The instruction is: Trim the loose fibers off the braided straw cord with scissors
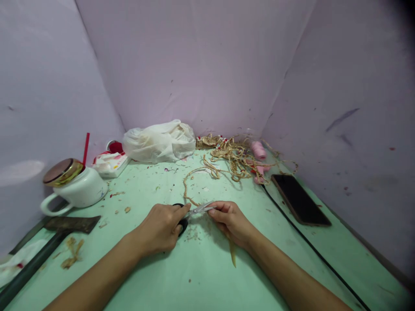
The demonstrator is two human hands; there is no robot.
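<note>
My left hand (165,226) is closed on the black handles of a pair of scissors (196,211), whose metal blades point right toward my other hand. My right hand (231,220) pinches something at the blade tips; a flat yellowish-brown strip (232,254) hangs out below its fingers. A braided straw cord (185,185) runs from the tangle at the back down to the scissors. Whether the blades touch the cord or the strip I cannot tell. Small fibre scraps (193,234) lie on the green table under the scissors.
At the back lie a white plastic bag (158,141), a cord tangle (235,157), a pink thread spool (258,150) and a pink glue gun (260,172) with a black cable (311,242). A phone (300,199) is right. Left are a white mug (81,190) and a hammer (39,250).
</note>
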